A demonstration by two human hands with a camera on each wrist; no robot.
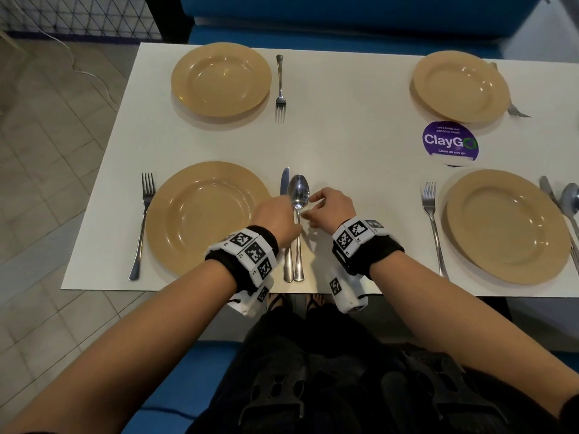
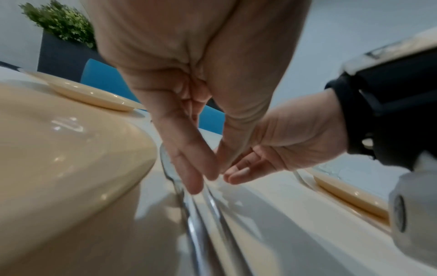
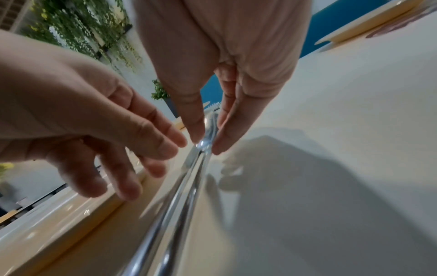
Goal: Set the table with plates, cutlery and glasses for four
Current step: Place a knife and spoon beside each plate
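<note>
Four tan plates sit on the white table (image 1: 360, 151). By the near-left plate (image 1: 175, 245) lie a fork (image 1: 144, 214) on its left, and a knife (image 1: 285, 181) and a spoon (image 1: 299, 195) side by side on its right. My left hand (image 1: 279, 217) reaches over the plate's right rim, with straight fingers (image 2: 189, 177) touching the knife and spoon handles. My right hand (image 1: 308, 214) comes in from the right. Its thumb and forefinger (image 3: 222, 138) pinch the spoon's handle (image 3: 189, 179) just below the bowl.
The far-left plate (image 1: 219, 79) has a fork (image 1: 280, 89) beside it. The near-right plate (image 1: 507, 227) has a fork (image 1: 434, 227) on its left and a knife (image 1: 548, 189) and spoon (image 1: 570, 198) on its right. A purple sticker (image 1: 449, 140) lies before the far-right plate (image 1: 460, 86). Blue bench seats flank the table.
</note>
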